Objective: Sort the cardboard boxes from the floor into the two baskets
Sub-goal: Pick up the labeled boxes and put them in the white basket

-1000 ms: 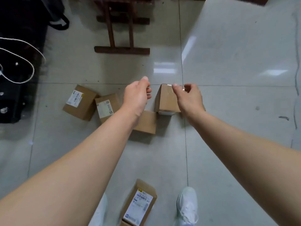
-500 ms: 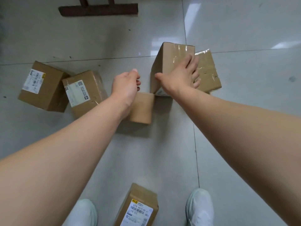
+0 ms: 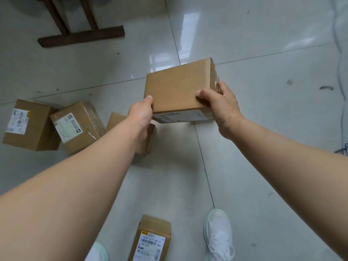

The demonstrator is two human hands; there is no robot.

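A plain brown cardboard box [image 3: 177,87] is lifted off the floor between both hands. My left hand [image 3: 141,113] grips its near left corner, thumb on top. My right hand [image 3: 222,106] grips its near right corner, thumb on top and fingers around the taped side. Below my left forearm a small brown box [image 3: 114,119] lies on the floor, partly hidden. Two labelled boxes lie at the left, one [image 3: 75,127] next to the other [image 3: 28,125]. Another labelled box [image 3: 152,240] lies between my feet. No basket is in view.
A dark wooden furniture foot [image 3: 81,36] stands on the tiles at the upper left. My white shoe [image 3: 218,234] is at the bottom right, the other shoe [image 3: 98,253] at the bottom edge. A cable [image 3: 339,53] runs along the right edge.
The box that leaned on the floor has been taken in both hands and raised. My left hand moved from above the small box onto the lifted one.
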